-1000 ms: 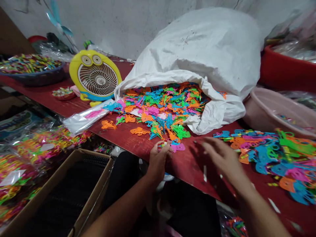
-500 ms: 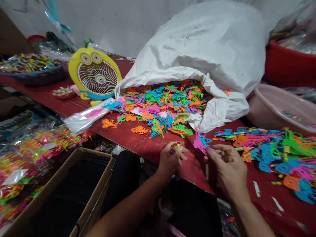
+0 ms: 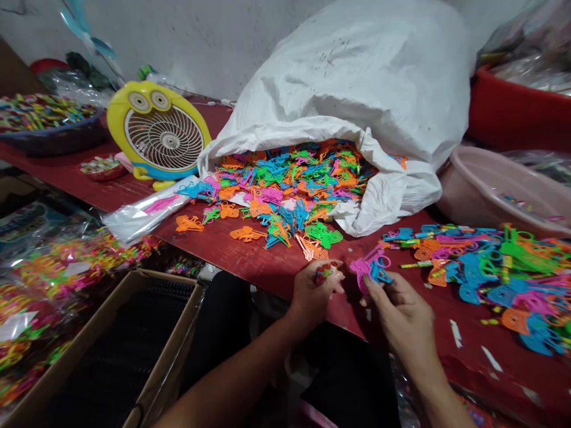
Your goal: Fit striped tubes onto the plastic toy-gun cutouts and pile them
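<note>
My left hand (image 3: 312, 291) is closed around several small wrapped cylinders (image 3: 328, 272) with red, yellow and white ends; their exact kind is unclear. Just to its right, my right hand (image 3: 404, 315) pinches a pink plastic toy piece (image 3: 360, 270) with a lattice part between thumb and fingers. A blue plastic piece (image 3: 380, 270) with a ring shows beside the pink one, at the same fingers. Both hands are above the front edge of the red table (image 3: 223, 252). Beyond them, a heap of similar plastic pieces (image 3: 285, 172) spills from a white sack (image 3: 357, 77).
To the right lie plastic pieces joined with cylinders (image 3: 482, 267), before a pink basin (image 3: 495, 184) and a red tub (image 3: 517, 113). Leftward stand a yellow fan (image 3: 169, 139), a plastic bag (image 3: 143, 217) and a basin of cylinders (image 3: 49, 137). An open carton (image 3: 165, 339) sits below.
My right hand has lifted the pink piece and turned it, bringing it nearer my left hand; the blue piece has come along with it. The view has shifted slightly to the right.
</note>
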The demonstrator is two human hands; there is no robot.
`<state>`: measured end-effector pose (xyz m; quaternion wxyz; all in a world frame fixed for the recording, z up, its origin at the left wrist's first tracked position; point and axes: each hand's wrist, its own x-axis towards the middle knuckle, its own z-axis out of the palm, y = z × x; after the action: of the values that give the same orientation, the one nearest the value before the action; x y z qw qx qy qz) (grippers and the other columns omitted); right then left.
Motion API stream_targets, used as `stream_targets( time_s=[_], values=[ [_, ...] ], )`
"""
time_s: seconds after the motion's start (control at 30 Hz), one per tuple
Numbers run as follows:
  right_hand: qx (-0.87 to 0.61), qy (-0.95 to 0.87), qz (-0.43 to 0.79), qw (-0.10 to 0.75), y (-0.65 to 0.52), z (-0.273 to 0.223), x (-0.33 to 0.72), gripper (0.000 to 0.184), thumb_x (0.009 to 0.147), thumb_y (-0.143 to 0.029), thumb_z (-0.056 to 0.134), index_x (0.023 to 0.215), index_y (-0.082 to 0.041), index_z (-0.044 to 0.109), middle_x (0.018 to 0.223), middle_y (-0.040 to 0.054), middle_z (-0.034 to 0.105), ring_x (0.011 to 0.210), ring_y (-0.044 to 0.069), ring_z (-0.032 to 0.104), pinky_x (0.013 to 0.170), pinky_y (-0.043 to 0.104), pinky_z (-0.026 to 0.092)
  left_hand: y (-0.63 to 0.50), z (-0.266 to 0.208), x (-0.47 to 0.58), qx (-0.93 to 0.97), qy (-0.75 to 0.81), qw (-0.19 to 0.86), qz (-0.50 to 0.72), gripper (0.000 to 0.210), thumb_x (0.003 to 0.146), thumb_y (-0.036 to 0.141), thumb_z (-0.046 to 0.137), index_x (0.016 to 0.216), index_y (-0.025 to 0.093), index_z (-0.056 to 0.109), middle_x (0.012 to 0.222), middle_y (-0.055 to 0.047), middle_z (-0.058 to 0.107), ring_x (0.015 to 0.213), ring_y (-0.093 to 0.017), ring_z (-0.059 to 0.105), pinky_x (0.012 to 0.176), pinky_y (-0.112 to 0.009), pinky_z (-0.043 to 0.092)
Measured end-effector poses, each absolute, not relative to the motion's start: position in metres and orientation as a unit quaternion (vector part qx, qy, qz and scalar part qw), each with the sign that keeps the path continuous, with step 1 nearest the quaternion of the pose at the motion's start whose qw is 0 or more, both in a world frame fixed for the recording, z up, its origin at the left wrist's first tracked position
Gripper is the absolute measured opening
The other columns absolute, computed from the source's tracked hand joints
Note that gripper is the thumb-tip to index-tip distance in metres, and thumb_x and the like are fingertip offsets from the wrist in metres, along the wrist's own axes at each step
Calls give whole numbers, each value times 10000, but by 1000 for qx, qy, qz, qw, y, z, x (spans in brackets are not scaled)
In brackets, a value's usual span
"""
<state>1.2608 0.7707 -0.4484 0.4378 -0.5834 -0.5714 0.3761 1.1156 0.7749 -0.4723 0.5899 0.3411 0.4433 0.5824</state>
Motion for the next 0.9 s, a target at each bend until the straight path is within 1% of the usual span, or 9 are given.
stream_targets(
  time_s=[0.13, 0.2, 0.3, 0.43, 0.53, 0.63, 0.7, 0.8, 0.9],
  values=[
    [-576, -598, 350, 433, 764, -441, 1250, 266, 852, -457, 634, 878, -193, 635, 606, -8, 618, 529, 120, 542, 502, 220, 411, 775, -475, 1119, 329, 438, 584, 599, 225, 764, 251, 681, 937, 108, 669, 636, 3, 608, 542, -82, 522, 531, -185, 391],
    [-574, -602, 347, 433, 762, -442, 1245, 248, 863, -445, 623, 872, -198, 634, 619, -11, 621, 550, 124, 558, 532, 223, 433, 775, -478, 1120, 325, 430, 583, 608, 208, 759, 238, 682, 925, 114, 665, 644, 6, 605, 553, -87, 534, 548, -191, 412],
    [-576, -616, 325, 429, 762, -447, 1244, 228, 869, -430, 617, 867, -202, 632, 637, -13, 623, 579, 130, 571, 569, 232, 452, 775, -482, 1120, 331, 421, 581, 612, 198, 762, 227, 676, 929, 121, 661, 643, 15, 597, 559, -86, 538, 569, -195, 425],
    [-573, -637, 308, 412, 764, -451, 1248, 222, 881, -421, 599, 878, -202, 632, 664, -6, 635, 603, 142, 590, 590, 244, 460, 775, -483, 1118, 354, 433, 571, 601, 216, 784, 256, 670, 956, 126, 669, 659, 9, 610, 576, -94, 554, 578, -198, 428],
    [-568, -644, 308, 409, 764, -452, 1249, 210, 895, -411, 588, 888, -205, 624, 678, -9, 640, 612, 141, 602, 592, 241, 467, 776, -483, 1118, 372, 440, 563, 592, 214, 794, 256, 653, 964, 128, 674, 646, 7, 608, 572, -101, 549, 580, -207, 429],
    [-556, -673, 268, 407, 763, -451, 1247, 182, 910, -383, 577, 885, -208, 618, 683, -15, 635, 596, 128, 592, 572, 227, 454, 775, -485, 1118, 387, 442, 552, 592, 218, 813, 262, 626, 983, 134, 675, 633, 9, 599, 571, -110, 539, 584, -219, 429],
    [-549, -700, 214, 403, 762, -449, 1246, 170, 919, -361, 567, 870, -208, 620, 684, -14, 630, 591, 122, 579, 571, 226, 437, 774, -488, 1120, 410, 457, 521, 593, 217, 826, 267, 610, 994, 146, 675, 666, 1, 613, 599, -121, 550, 608, -231, 440],
    [-550, -717, 155, 399, 761, -446, 1243, 169, 925, -347, 558, 861, -206, 625, 699, -5, 631, 623, 131, 582, 608, 239, 429, 771, -493, 1120, 473, 489, 434, 590, 179, 839, 236, 572, 966, 162, 675, 778, -29, 656, 701, -149, 585, 685, -255, 460],
    [-554, -705, 187, 402, 762, -444, 1238, 184, 927, -358, 548, 855, -206, 622, 673, -9, 618, 602, 132, 571, 599, 245, 423, 770, -496, 1121, 523, 500, 375, 579, 163, 870, 222, 519, 925, 171, 664, 823, -50, 669, 775, -176, 601, 728, -271, 463]
  ],
)
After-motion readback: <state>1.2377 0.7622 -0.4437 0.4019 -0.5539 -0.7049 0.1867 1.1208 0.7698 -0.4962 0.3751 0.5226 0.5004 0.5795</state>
